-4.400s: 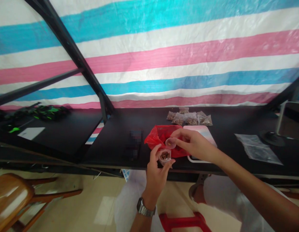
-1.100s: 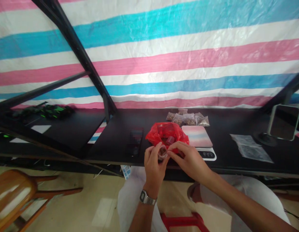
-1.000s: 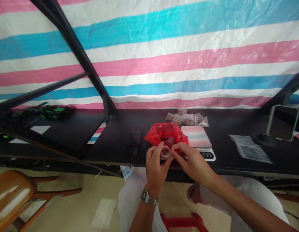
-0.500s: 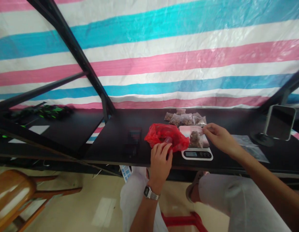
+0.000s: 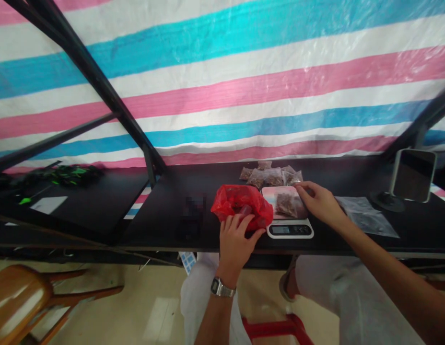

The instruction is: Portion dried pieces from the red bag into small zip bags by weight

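Note:
My left hand (image 5: 237, 242), with a metal watch on its wrist, is at the near edge of a crumpled red plastic bag (image 5: 228, 196). Its fingers hold the bag's rim beside a translucent object (image 5: 245, 211) inside the mouth. On the white scale (image 5: 290, 230) lies a small clear bag (image 5: 286, 205) of brown pieces. My right hand (image 5: 302, 188) reaches in from the right, its closed fingertips at that bag's upper right corner. Behind the scale are several similar filled bags (image 5: 273, 177).
Flat clear bags (image 5: 366, 215) lie right of the scale, near a phone-like device (image 5: 414, 175) on a round stand. A pixelated dark item (image 5: 194, 208) is left of the red bag. Black frame bars (image 5: 96, 76) cross the left side. A wooden chair (image 5: 21, 302) stands at lower left.
The small bag has gone from partly raised to lying flatter on the scale. My left thumb has spread outward along the red bag. The view has shifted slightly.

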Tool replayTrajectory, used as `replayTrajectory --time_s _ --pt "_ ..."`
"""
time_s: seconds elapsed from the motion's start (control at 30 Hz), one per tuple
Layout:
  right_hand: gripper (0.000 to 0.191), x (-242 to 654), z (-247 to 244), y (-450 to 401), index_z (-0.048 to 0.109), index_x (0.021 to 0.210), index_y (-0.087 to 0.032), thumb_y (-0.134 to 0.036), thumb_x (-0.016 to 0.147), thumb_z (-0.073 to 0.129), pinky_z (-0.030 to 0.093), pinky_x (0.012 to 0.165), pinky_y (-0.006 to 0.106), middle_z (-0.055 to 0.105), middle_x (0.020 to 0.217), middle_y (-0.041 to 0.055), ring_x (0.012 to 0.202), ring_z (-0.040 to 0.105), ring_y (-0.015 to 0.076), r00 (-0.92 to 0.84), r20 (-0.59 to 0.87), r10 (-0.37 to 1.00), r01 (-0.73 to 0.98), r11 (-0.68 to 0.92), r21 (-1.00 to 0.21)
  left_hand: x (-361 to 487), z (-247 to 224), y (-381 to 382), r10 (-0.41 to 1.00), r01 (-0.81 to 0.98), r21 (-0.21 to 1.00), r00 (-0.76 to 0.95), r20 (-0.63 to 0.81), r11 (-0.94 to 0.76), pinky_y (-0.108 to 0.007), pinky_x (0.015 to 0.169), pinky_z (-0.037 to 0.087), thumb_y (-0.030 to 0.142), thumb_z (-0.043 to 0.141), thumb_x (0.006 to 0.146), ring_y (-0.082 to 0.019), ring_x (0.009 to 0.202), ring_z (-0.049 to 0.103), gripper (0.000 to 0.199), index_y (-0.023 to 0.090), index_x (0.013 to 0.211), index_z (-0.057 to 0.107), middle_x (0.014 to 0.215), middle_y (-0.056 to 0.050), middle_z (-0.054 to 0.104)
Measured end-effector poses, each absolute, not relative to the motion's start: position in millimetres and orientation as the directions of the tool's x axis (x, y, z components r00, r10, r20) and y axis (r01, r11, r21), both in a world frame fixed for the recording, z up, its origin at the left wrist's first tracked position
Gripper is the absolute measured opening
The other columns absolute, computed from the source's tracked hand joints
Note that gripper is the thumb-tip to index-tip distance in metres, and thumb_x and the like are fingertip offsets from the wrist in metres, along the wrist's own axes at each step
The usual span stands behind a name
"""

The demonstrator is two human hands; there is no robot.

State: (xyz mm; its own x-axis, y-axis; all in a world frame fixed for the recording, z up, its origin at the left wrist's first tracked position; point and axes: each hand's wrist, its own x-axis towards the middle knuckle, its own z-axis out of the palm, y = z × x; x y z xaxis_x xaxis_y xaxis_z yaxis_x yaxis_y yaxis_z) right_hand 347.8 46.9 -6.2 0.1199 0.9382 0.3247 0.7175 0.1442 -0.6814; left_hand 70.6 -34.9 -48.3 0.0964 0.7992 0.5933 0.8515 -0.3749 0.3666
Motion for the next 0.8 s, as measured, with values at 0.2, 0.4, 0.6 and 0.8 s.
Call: replayTrajectory --time_s 0.2,0.4,0.6,0.8 --pt "0.044 355 -13 35 0.077 0.102 -0.017 -0.055 0.095 0.056 0.052 0.071 0.035 0.078 0.09 0.0103 0.073 0.064 0.0225 0.311 0.393 0.865 0.609 0.136 -0.781 63 -57 -28 0.808 0.878 0.318 0.12 0.578 -0.358 -0.042 0.089 0.05 0.019 0.074 0.094 -0.028 0.093 0.07 0.008 0.023 0.099 0.08 0.096 -0.006 0.08" --pt "0.036 360 -30 19 0.075 0.098 -0.017 -0.048 0.095 0.056 0.048 0.069 0.034 0.076 0.092 0.0101 0.071 0.061 0.0201 0.498 0.495 0.712 0.575 0.156 -0.803 65 -65 -20 0.852 0.8 0.531 -0.049 0.521 -0.279 -0.035 0.079 0.054 0.025 0.064 0.1 -0.024 0.083 0.076 0.015 0.02 0.097 0.078 0.092 -0.008 0.082" --pt "0.03 360 -27 5 0.074 0.096 -0.018 -0.042 0.098 0.056 0.047 0.069 0.033 0.073 0.089 0.0075 0.071 0.059 0.0186 0.534 0.53 0.659 0.563 0.191 -0.804 68 -55 -13 0.829 0.676 0.737 -0.404 0.386 -0.014 -0.03 0.066 0.052 0.035 0.064 0.098 -0.02 0.067 0.073 0.022 0.02 0.087 0.075 0.075 -0.003 0.077" --pt "0.027 358 -20 4 0.076 0.096 -0.019 -0.037 0.099 0.057 0.046 0.068 0.033 0.071 0.086 0.006 0.068 0.056 0.0186 0.415 0.578 0.703 0.653 0.212 -0.727 70 -53 -12 0.732 0.653 0.757 -0.497 0.466 -0.038 -0.031 0.067 0.055 0.038 0.067 0.097 -0.02 0.068 0.072 0.022 0.019 0.094 0.077 0.078 -0.004 0.077"
